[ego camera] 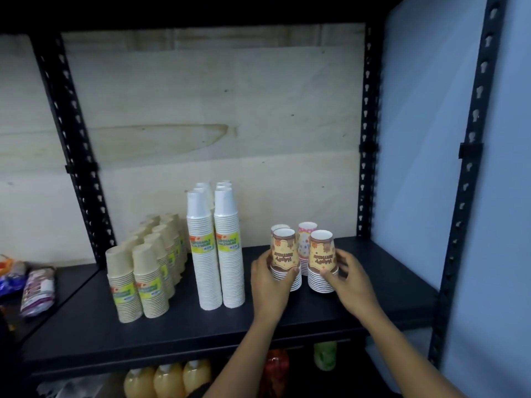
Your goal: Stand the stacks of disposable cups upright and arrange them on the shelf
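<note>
Two bare forearms come up from the front edge of the shelf (178, 331). The left hand (271, 282) grips the left birthday stack (283, 252) and the right hand (352, 278) grips the right birthday stack (321, 258). Fingers (293, 270) are curled round the lower rims on the outer side of each, thumbs in front, probably to steady and square both at once. Both stacks are upright, mouth-down, on the shelf right of centre, about mid-depth, near each other but apart. The print is upside down because the cups are inverted; it looks like "Happy Birthday". Just behind stand a rear birthday stack (279, 227) and a pink stack (306, 239), so a two-by-two block seems to be forming. Left of these are the tall white stacks (215, 254), in rows running to the back edge, with yellow-green labels reading "DISPOSABLE" and a second line ending in "WARE" that is only partly legible. Further left are the shorter beige stacks (138, 285), with the same sort of label, too small to read. Grouped by type, it seems. Packets (37, 288) lie beyond the left edge; bottles (168, 379) are on the level below.
</note>
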